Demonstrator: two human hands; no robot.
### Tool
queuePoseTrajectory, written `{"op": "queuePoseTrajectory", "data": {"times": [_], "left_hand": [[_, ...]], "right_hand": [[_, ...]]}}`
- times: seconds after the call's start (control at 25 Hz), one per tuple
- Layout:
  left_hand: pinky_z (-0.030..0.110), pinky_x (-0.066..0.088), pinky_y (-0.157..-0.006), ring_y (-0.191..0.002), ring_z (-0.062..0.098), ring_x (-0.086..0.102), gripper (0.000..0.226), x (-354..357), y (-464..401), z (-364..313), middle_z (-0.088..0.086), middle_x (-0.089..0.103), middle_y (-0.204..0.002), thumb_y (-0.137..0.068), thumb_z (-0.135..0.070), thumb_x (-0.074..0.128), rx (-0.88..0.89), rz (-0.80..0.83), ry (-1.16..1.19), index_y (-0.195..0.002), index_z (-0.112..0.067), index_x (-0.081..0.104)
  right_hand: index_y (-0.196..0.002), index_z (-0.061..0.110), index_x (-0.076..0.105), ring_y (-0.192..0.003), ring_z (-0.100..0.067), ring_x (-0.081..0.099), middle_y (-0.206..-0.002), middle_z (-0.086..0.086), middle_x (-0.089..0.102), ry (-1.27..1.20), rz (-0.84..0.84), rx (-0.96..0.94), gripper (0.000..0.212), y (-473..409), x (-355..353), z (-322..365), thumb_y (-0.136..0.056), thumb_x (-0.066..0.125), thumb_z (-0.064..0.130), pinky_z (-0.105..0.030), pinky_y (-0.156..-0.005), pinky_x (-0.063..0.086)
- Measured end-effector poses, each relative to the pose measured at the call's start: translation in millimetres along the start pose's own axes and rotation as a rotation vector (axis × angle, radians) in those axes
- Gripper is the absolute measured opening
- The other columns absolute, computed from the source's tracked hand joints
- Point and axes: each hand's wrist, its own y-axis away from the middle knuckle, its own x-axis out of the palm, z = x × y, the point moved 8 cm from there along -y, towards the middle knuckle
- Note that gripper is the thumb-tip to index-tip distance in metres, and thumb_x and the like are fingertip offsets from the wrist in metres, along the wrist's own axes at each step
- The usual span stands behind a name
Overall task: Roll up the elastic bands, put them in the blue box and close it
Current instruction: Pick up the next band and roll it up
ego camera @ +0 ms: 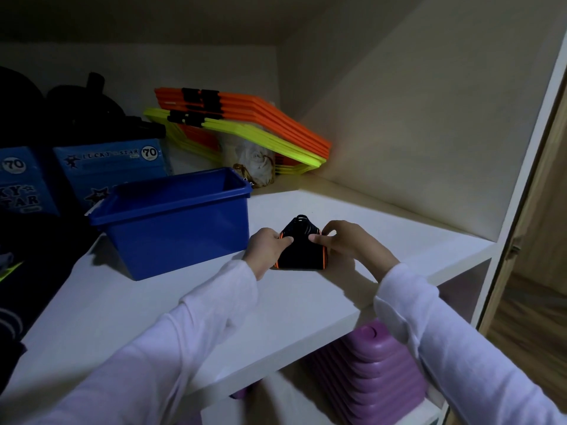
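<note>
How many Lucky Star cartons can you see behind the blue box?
2: one Lucky Star carton directly behind the blue box, another Lucky Star carton at the left frame edge, partly cut off. More may be hidden.

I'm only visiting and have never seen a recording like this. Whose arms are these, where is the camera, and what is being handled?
No machine here: a person in white sleeves works with bare hands, filmed by one wide-angle camera worn on the head, looking down. The left hand and right hand together grip a black elastic band with orange edges, partly rolled, on a white shelf. To its left stands an open blue box, no lid on it. Behind lie orange and yellow flat frames and a white drawstring bag. Purple cones are stacked below.
</note>
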Motion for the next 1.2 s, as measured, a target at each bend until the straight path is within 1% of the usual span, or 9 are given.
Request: {"op": "queuePoseTrajectory", "data": {"times": [0.12,0.24,0.4,0.48,0.6,0.84,1.0,1.12,1.2], "left_hand": [[0.029,0.042,-0.058,-0.075,0.025,0.052,0.019,-1.2,-0.5,0.5,0.014,0.054,-0.080,-0.087,-0.023,0.059,0.019,0.024,0.066,-0.076,-0.009,0.051],[0.031,0.038,-0.065,-0.075,0.023,0.048,0.018,-1.7,-3.5,2.5,0.013,0.050,-0.080,-0.085,-0.025,0.060,0.022,0.026,0.046,-0.078,-0.012,0.050],[0.034,0.045,-0.071,-0.081,0.024,0.054,0.017,-5.2,-0.8,0.2,0.012,0.058,-0.086,-0.087,-0.026,0.059,0.017,-0.015,0.011,-0.083,-0.009,0.056],[0.038,0.051,-0.079,-0.084,0.025,0.056,0.020,-4.9,0.6,-1.7,0.012,0.060,-0.088,-0.088,-0.027,0.057,0.019,-0.015,-0.002,-0.083,-0.008,0.058],[0.041,0.052,-0.086,-0.086,0.027,0.057,0.023,-4.2,-0.7,-1.7,0.013,0.060,-0.090,-0.090,-0.028,0.054,0.015,-0.008,-0.014,-0.085,-0.006,0.060],[0.038,0.052,-0.081,-0.092,0.032,0.061,0.034,-0.5,-4.9,3.8,0.018,0.061,-0.090,-0.093,-0.029,0.049,-0.028,0.037,-0.003,-0.087,0.002,0.062],[0.034,0.052,-0.092,-0.100,0.025,0.058,0.045,-2.3,4.3,8.9,0.013,0.059,-0.105,-0.091,-0.030,0.054,-0.208,0.124,0.336,-0.121,0.003,0.052],[0.031,0.050,-0.092,-0.116,0.028,0.053,0.066,-0.2,13.3,10.3,0.011,0.046,-0.130,-0.084,-0.037,0.062,-0.274,0.153,0.528,-0.132,0.001,0.038],[0.034,0.050,-0.095,-0.122,0.032,0.052,0.067,9.3,18.5,5.2,0.014,0.049,-0.133,-0.081,-0.030,0.068,-0.284,0.225,0.672,-0.132,0.002,0.040]], "right_hand": [[-0.120,0.014,0.058,-0.100,-0.026,0.056,-0.101,-0.008,0.050,0.051,-0.107,-0.175,0.036,2.4,-7.0,17.3,-0.088,0.058,0.030,-0.021,-0.062,0.035],[-0.115,0.012,0.063,-0.106,-0.028,0.057,-0.109,-0.014,0.057,0.180,-0.094,-0.352,0.027,8.8,-0.1,40.7,-0.092,0.051,0.021,-0.027,-0.080,0.038],[-0.117,0.014,0.060,-0.109,-0.023,0.053,-0.115,-0.008,0.057,0.313,0.138,-0.316,0.052,21.2,13.3,48.0,-0.081,0.060,0.050,-0.034,-0.090,0.044],[-0.117,0.015,0.058,-0.109,-0.022,0.053,-0.115,-0.006,0.058,0.364,0.186,-0.307,0.057,23.1,16.2,47.9,-0.073,0.069,0.050,-0.033,-0.088,0.044],[-0.120,0.015,0.055,-0.109,-0.022,0.054,-0.117,-0.005,0.059,0.388,0.148,-0.319,0.058,20.6,14.9,50.6,-0.071,0.073,0.042,-0.030,-0.081,0.041],[-0.126,0.017,0.044,-0.105,-0.025,0.055,-0.117,-0.007,0.059,0.455,0.121,-0.336,0.060,19.4,18.1,50.4,-0.074,0.069,0.033,-0.029,-0.075,0.040],[-0.126,0.016,0.045,-0.088,-0.023,0.049,-0.113,-0.010,0.061,0.457,0.103,-0.326,0.055,16.0,14.0,52.7,-0.078,0.063,0.036,-0.029,-0.069,0.037],[-0.123,0.016,0.051,-0.092,-0.025,0.053,-0.112,-0.010,0.063,0.329,0.086,-0.291,0.045,6.9,2.2,49.0,-0.085,0.053,0.040,-0.028,-0.069,0.037],[-0.116,0.016,0.056,-0.089,-0.023,0.051,-0.108,-0.009,0.063,0.242,0.088,-0.253,0.039,0.6,-2.3,44.3,-0.088,0.048,0.042,-0.028,-0.066,0.038]]}}
